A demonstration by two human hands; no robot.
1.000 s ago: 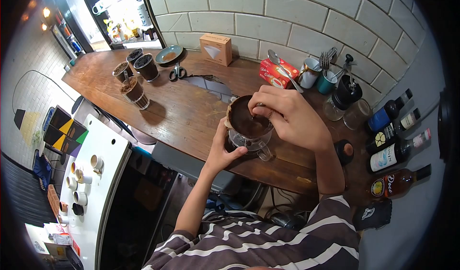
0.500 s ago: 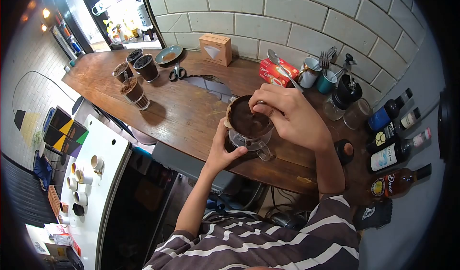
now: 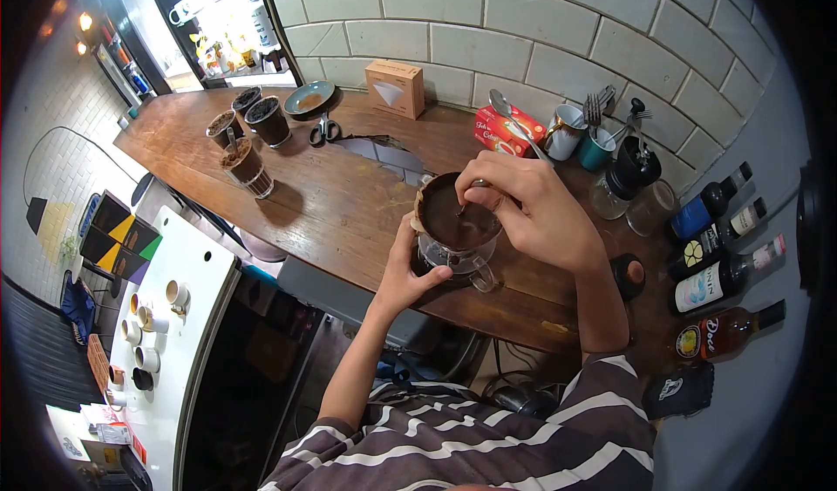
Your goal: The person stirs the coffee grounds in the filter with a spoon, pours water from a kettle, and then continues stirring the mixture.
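While the left hand (image 3: 411,275) clasps the dripper (image 3: 467,254), right hand (image 3: 530,210) pinching a thin utensil (image 3: 461,211); dark slurry (image 3: 446,221) inside

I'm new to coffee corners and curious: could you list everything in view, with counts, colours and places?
Glass dripper: 1, clear, between hands
Dark mixture: 1, brown, inside it
Thin utensil: 1, metallic, in mixture
Filled glasses: 4, clear, table's far left
Plate: 1, blue-grey, beyond them
Scissors: 1, black-handled, near plate
Carton: 1, tan, by wall
Box: 1, red, beyond right hand
Spoon: 1, silver, on box
Mugs: 2, white, teal, right of box
Forks: several, silver, around mugs
Bottles: 4, assorted, far right
Cups: several, mostly white, left counter
Table: 1, brown, centre
Hands: 2, left on dripper, right gripping utensil
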